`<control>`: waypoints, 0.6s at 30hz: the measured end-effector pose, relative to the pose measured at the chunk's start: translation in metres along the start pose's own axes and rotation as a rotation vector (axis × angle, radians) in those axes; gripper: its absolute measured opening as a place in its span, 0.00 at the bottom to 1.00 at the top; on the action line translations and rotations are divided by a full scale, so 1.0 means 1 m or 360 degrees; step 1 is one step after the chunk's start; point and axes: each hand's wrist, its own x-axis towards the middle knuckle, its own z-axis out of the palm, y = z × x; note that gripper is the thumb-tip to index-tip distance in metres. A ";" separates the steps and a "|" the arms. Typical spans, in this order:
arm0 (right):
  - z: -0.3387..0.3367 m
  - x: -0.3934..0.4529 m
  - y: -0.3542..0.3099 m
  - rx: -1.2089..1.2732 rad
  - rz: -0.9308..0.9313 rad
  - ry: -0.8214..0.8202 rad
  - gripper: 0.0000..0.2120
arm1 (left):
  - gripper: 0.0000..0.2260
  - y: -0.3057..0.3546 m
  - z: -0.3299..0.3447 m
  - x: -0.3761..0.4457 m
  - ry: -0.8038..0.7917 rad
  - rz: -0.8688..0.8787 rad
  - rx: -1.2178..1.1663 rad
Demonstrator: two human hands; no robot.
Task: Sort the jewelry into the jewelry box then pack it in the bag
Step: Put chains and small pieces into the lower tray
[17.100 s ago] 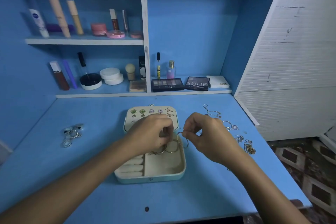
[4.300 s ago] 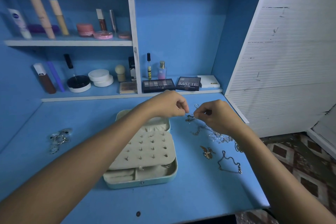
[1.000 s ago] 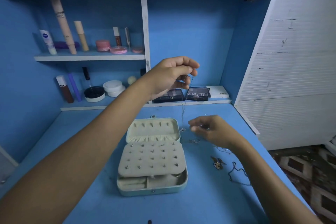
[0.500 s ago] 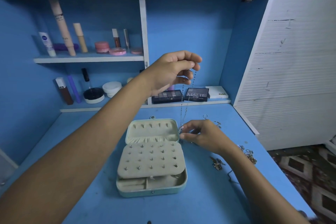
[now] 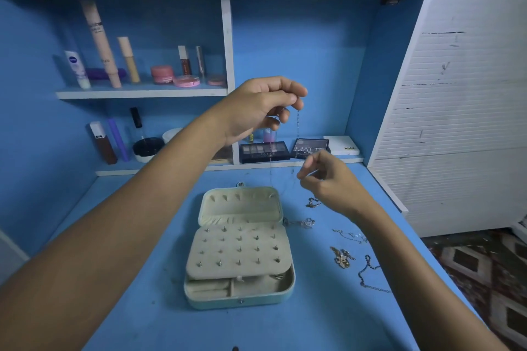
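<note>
Silver necklace chain [image 5: 298, 125] hangs pinched in the left hand [image 5: 256, 107] fingers; the right hand [image 5: 328, 179] fingers pinch its lower strand above the open jewelry box [image 5: 239, 248]. Earring studs already fill its panel; several chains [image 5: 342, 256] remain on the desk [image 5: 142, 308]. Packing seems far off. Palettes read "MATTE" [image 5: 309, 148], "NUDES" [image 5: 263, 151]; a tube, Nivea [image 5: 75, 65].

Blue desk [image 5: 148, 279] bears an open jewelry box [image 5: 239, 288] at centre, loose chains [image 5: 346, 248] scattered to its right
</note>
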 end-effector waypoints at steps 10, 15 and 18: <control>0.028 0.016 -0.037 0.0354 -0.0154 -0.0168 0.13 | 0.09 -0.006 -0.020 -0.015 0.0021 -0.0028 0.0129; 0.044 0.021 -0.048 0.0246 -0.0271 -0.0189 0.08 | 0.09 -0.016 -0.035 -0.030 0.0029 -0.0082 0.0175; 0.051 0.022 -0.049 0.0194 -0.0290 -0.0201 0.08 | 0.10 -0.024 -0.047 -0.041 0.0056 -0.0112 0.0202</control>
